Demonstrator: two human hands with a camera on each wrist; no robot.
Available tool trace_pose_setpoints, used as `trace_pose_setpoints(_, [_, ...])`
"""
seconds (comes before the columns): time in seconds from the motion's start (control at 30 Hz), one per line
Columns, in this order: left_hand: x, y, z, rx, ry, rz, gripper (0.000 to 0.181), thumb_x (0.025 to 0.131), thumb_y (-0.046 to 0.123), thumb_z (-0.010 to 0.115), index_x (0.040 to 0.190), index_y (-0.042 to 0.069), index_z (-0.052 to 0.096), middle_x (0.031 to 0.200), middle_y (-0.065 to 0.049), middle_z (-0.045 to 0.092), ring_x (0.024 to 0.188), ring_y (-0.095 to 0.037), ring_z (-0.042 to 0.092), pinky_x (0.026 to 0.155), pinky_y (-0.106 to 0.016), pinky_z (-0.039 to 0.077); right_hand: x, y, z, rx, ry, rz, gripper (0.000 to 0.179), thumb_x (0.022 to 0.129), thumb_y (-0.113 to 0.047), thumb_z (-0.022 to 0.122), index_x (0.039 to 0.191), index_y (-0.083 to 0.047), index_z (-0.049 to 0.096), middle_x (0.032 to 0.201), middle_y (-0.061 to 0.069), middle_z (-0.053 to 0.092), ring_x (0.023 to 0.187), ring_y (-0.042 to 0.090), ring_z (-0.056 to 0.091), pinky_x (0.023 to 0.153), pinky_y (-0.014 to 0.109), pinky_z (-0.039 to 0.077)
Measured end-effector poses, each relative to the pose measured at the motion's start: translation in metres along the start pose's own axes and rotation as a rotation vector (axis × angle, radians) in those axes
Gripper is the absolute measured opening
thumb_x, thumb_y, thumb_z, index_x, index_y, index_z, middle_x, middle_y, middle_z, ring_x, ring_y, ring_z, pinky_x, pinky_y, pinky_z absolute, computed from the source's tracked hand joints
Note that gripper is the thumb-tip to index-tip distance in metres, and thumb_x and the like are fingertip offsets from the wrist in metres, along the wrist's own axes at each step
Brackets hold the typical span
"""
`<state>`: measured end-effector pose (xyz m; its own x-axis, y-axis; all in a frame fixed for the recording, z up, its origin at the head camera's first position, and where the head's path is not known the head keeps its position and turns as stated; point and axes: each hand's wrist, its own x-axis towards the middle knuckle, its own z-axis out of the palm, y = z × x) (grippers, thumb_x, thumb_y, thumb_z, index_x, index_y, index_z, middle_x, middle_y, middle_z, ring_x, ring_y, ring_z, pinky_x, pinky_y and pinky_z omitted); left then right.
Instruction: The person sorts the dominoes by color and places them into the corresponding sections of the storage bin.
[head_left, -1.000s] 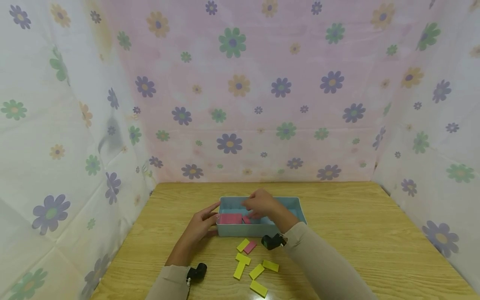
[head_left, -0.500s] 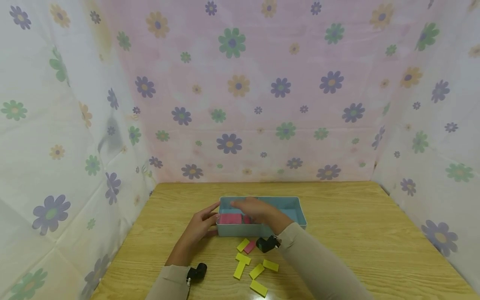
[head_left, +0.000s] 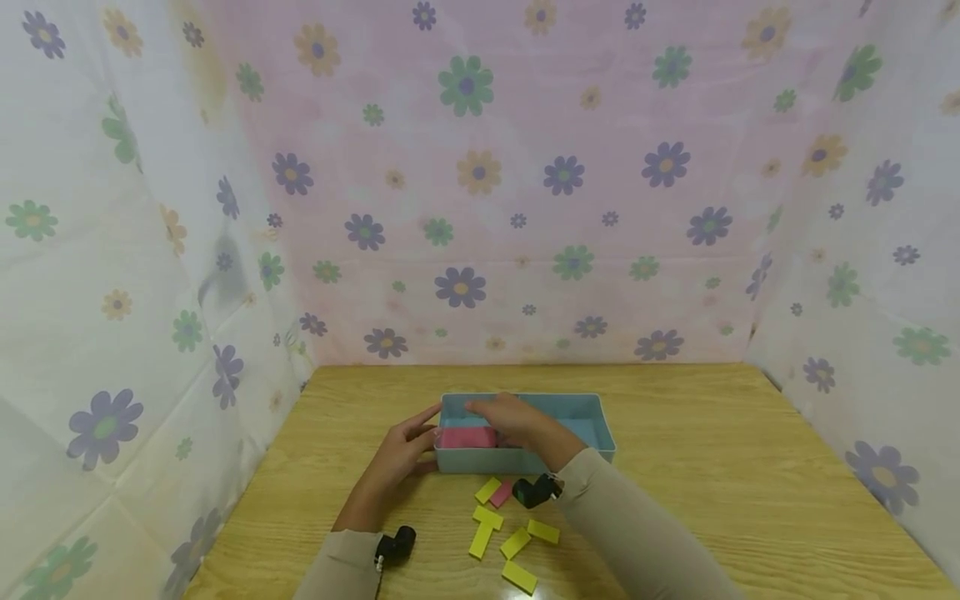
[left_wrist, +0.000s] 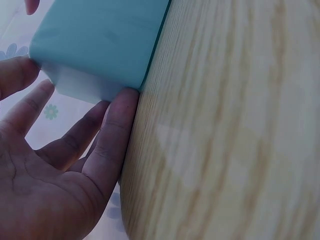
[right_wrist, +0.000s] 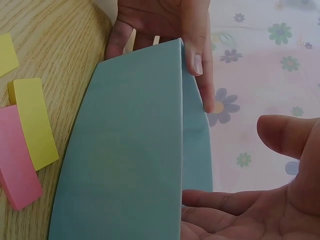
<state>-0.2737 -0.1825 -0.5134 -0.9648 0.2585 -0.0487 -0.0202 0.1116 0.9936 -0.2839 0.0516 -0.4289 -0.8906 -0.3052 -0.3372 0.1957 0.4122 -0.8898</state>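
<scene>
A light blue box point(head_left: 480, 461) with a divider stands on the table. My left hand point(head_left: 399, 450) holds its left end: in the right wrist view the thumb hooks over the rim, and in the left wrist view the fingertips touch the outer end wall. A row of pink blocks point(head_left: 465, 437) lies in the left compartment along the near wall. My right hand point(head_left: 517, 418) reaches into that compartment at the row's right end. In the right wrist view its thumb stands apart and its fingers extend past the rim; their tips are hidden by the box wall.
In front of the box lie several yellow blocks point(head_left: 515, 543) and one pink block point(head_left: 500, 494) beside a yellow one point(head_left: 487, 490). The right compartment is to the right of the divider. Flowered cloth point(head_left: 487, 317) surrounds the wooden table point(head_left: 697, 467).
My right hand has moved left and down inside the box. The separate pink block beside the row now sits flush with it, and the row looks longer. The left hand has stayed put.
</scene>
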Motion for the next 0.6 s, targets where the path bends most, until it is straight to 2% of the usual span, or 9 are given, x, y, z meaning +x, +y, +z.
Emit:
trace_pose_setpoints(0.17, [0.001,0.001,-0.001,0.001,-0.010,0.008,0.055,0.108,0.021,0.058,0.160,0.023,0.042,0.146,-0.024,0.057,0.121,-0.037,0.067,0.091,-0.051,0.061,0.001,0.001,-0.002,-0.004,0.006,-0.007,0.093,0.101,-0.049,0.063,0.161,0.008,0.021,0.164,0.028,0.030,0.138,0.048,0.050,0.108,0.060,0.049])
trace_pose_setpoints(0.23, [0.001,0.000,-0.001,-0.003,-0.018,0.015,0.055,0.108,0.021,0.057,0.160,0.021,0.042,0.146,-0.026,0.056,0.121,-0.038,0.066,0.091,-0.051,0.061,0.000,0.001,-0.003,-0.034,0.014,-0.017,0.091,0.100,-0.049,0.064,0.159,0.008,0.026,0.161,0.028,0.035,0.137,0.047,0.051,0.107,0.060,0.049])
trace_pose_setpoints(0.3, [0.001,0.000,-0.001,-0.006,-0.024,0.017,0.054,0.108,0.021,0.057,0.160,0.021,0.041,0.146,-0.027,0.055,0.122,-0.039,0.066,0.091,-0.051,0.061,0.000,0.001,-0.004,-0.088,0.029,-0.028,0.084,0.099,-0.050,0.064,0.153,0.008,0.039,0.135,0.026,0.059,0.108,0.037,0.068,0.097,0.056,0.055])
trace_pose_setpoints(0.37, [0.000,0.000,0.000,-0.011,-0.024,0.016,0.054,0.108,0.021,0.057,0.160,0.021,0.042,0.147,-0.027,0.055,0.122,-0.039,0.065,0.091,-0.051,0.061,-0.001,0.002,-0.006,-0.142,0.040,-0.047,0.075,0.099,-0.050,0.065,0.146,0.005,0.050,0.116,0.019,0.065,0.078,0.027,0.062,0.085,0.055,0.055])
trace_pose_setpoints(0.43, [0.000,0.000,0.001,-0.014,-0.020,0.012,0.055,0.108,0.022,0.057,0.160,0.022,0.042,0.147,-0.026,0.055,0.123,-0.040,0.065,0.091,-0.051,0.061,-0.003,0.003,-0.007,-0.198,0.054,-0.075,0.066,0.098,-0.050,0.066,0.139,0.001,0.060,0.108,0.013,0.067,0.073,0.022,0.058,0.081,0.054,0.055])
trace_pose_setpoints(0.47, [0.000,0.001,0.001,-0.017,-0.017,0.004,0.055,0.108,0.023,0.058,0.160,0.023,0.042,0.147,-0.025,0.055,0.123,-0.039,0.065,0.091,-0.050,0.061,-0.005,0.003,-0.007,-0.206,0.058,-0.087,0.062,0.098,-0.049,0.066,0.136,-0.001,0.063,0.107,0.012,0.068,0.073,0.021,0.057,0.081,0.054,0.054])
trace_pose_setpoints(0.53, [0.000,0.001,0.002,-0.017,-0.010,-0.002,0.055,0.107,0.023,0.059,0.160,0.024,0.043,0.147,-0.024,0.055,0.123,-0.038,0.065,0.091,-0.050,0.061,-0.008,0.005,-0.008,-0.185,0.056,-0.115,0.058,0.099,-0.045,0.066,0.136,-0.002,0.064,0.131,0.014,0.066,0.101,0.029,0.067,0.093,0.056,0.055])
trace_pose_setpoints(0.6, [-0.001,0.002,0.002,-0.012,-0.005,-0.004,0.055,0.107,0.023,0.058,0.160,0.024,0.042,0.147,-0.024,0.056,0.123,-0.038,0.065,0.091,-0.051,0.062,-0.012,0.007,-0.009,-0.150,0.057,-0.154,0.054,0.100,-0.042,0.066,0.136,-0.002,0.065,0.138,0.016,0.064,0.120,0.036,0.065,0.099,0.057,0.055])
